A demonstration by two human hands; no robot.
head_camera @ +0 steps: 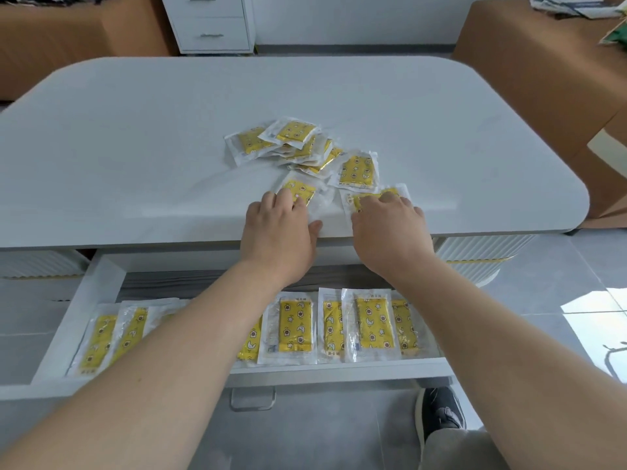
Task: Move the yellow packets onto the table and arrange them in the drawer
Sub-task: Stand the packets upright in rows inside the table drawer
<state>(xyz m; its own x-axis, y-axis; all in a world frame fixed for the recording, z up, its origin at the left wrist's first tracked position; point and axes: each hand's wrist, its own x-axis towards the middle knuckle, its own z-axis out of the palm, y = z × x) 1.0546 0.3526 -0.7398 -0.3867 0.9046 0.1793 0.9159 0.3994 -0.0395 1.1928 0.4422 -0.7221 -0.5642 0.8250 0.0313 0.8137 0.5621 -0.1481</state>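
A loose pile of yellow packets in clear wrappers lies on the white table, right of its middle. My left hand rests on one packet near the front edge, fingers on top and thumb at the wrapper's edge. My right hand covers another packet beside it, fingers bent over it. Below the table edge the open drawer holds a row of several yellow packets laid side by side; my forearms hide part of the row.
A clear handle hangs at the drawer's front. My shoe stands on the grey tiled floor below. A white cabinet stands behind the table, and brown seats flank it on the left and right.
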